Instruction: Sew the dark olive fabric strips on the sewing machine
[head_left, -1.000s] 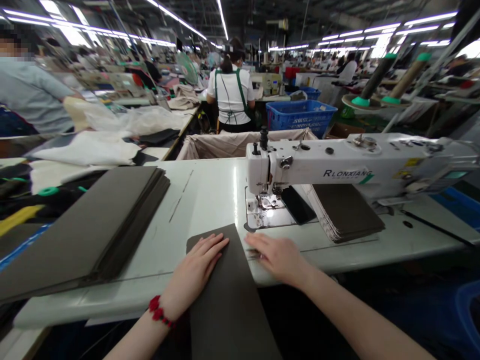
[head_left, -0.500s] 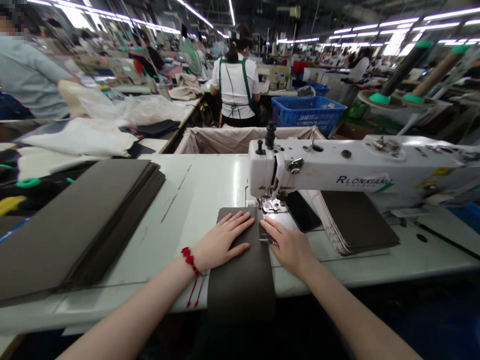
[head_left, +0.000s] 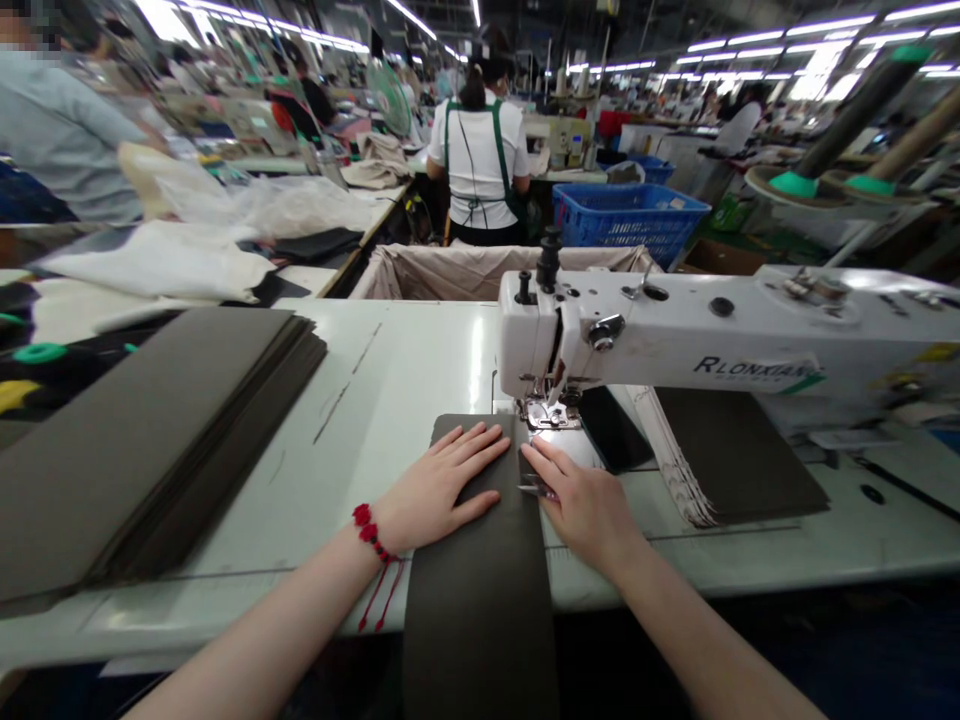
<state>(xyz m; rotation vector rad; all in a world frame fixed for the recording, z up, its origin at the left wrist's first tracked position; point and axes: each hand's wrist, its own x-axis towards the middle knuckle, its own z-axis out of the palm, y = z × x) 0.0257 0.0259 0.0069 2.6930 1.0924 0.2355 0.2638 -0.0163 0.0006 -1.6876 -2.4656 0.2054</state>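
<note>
A dark grey-brown fabric panel (head_left: pixel 480 590) lies on the pale table and hangs over its front edge, its far end just in front of the sewing machine's needle area (head_left: pixel 551 412). My left hand (head_left: pixel 450 482) rests flat on the panel with fingers spread. Close to the panel's right edge, my right hand (head_left: pixel 585 505) is curled around small thread snips (head_left: pixel 534 490), whose pointed metal blades stick out to the left. Its index and middle fingertips press on the fabric by the edge. The handles of the snips are mostly hidden in the palm.
To the left lies a tall stack of dark panels (head_left: pixel 150 400). Right of the needle are a black phone (head_left: pixel 615 428) and a pile of pale-edged dark pieces (head_left: pixel 739 455). Behind the table are a cloth-lined bin (head_left: pixel 442 272), a blue crate (head_left: pixel 630 215) and a seated co-worker (head_left: pixel 480 150).
The camera view has shifted slightly, so the machine appears larger and further right, and more of the hanging panel shows. Both hands keep nearly the same place on the fabric.
</note>
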